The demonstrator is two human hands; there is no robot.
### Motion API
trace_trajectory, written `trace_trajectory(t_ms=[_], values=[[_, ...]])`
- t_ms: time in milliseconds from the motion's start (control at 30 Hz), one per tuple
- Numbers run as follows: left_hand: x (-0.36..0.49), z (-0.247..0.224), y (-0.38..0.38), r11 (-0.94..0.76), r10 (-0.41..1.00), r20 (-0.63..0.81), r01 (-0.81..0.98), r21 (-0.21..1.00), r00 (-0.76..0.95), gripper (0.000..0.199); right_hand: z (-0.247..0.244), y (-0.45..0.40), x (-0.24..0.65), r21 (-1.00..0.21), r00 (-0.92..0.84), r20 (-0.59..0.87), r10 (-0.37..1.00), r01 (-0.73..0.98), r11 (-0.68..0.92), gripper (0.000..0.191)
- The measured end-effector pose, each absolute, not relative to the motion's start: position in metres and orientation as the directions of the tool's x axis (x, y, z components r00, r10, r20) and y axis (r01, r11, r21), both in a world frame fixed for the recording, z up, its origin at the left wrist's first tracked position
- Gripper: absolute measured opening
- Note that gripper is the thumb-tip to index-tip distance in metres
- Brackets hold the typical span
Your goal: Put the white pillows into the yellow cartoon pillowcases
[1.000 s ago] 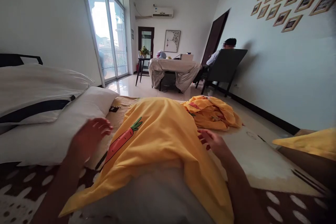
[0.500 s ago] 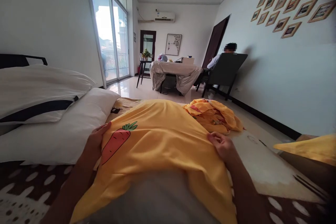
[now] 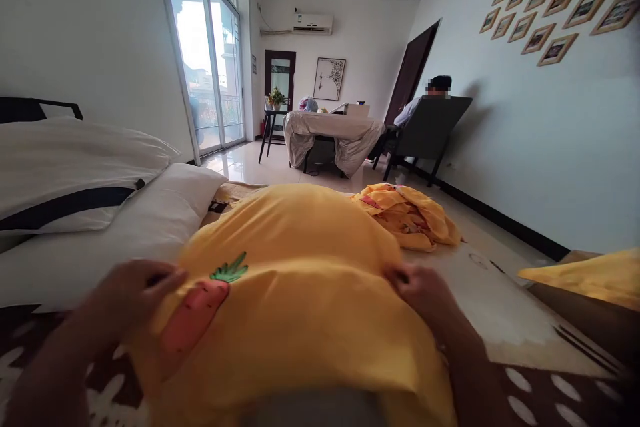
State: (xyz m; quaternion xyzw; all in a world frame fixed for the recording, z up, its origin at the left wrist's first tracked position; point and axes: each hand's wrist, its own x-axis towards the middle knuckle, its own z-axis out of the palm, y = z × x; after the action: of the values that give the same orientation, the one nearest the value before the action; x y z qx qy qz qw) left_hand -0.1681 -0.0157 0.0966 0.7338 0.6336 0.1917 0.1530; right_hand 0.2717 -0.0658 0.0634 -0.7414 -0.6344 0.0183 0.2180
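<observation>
A yellow pillowcase (image 3: 310,307) with a printed carrot (image 3: 197,317) lies spread before me, its far part rounded and full. My left hand (image 3: 133,290) pinches its left edge near the carrot, slightly blurred by motion. On the opposite edge, my right hand (image 3: 417,287) grips the fabric with fingers closed. Below the near edge shows a grey surface (image 3: 320,408); whether it is a pillow or clothing I cannot tell. Just beyond my right hand lies a crumpled yellow printed cloth (image 3: 413,217).
White pillows (image 3: 125,213) are stacked at the left on a brown patterned bed cover (image 3: 530,390). Another yellow cloth (image 3: 590,277) hangs over a box at the right. Farther off are a covered table (image 3: 335,127) and a person (image 3: 407,110) in a dark chair (image 3: 435,127).
Both hands have come lower and nearer to me, the left one also outward, drawing the yellow fabric along. The carrot has shifted down and left, and less grey shows. The view tilts slightly.
</observation>
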Motion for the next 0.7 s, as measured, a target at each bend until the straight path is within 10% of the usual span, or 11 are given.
trace_trajectory(t_ms=[133,367,533,700], values=[[-0.142,0.075,-0.003,-0.262,0.937,-0.175,0.939,0.224,0.303,0.037,0.048,-0.058,0.281,-0.39,-0.007,-0.146,0.989,0.919,-0.051,0.017],[-0.116,0.073,0.005,-0.469,0.792,0.548,0.843,0.264,0.269,0.043,0.063,-0.064,0.26,-0.403,0.132,0.515,0.847,0.909,0.104,0.044],[-0.085,0.058,0.017,-0.606,0.794,0.401,0.648,0.462,0.457,0.033,0.051,-0.045,0.231,-0.538,-0.084,0.405,0.911,0.783,0.312,0.027],[-0.079,0.048,0.024,-0.606,0.775,0.506,0.67,0.429,0.377,0.031,0.042,-0.044,0.231,-0.584,0.059,0.514,0.856,0.755,0.299,0.021]])
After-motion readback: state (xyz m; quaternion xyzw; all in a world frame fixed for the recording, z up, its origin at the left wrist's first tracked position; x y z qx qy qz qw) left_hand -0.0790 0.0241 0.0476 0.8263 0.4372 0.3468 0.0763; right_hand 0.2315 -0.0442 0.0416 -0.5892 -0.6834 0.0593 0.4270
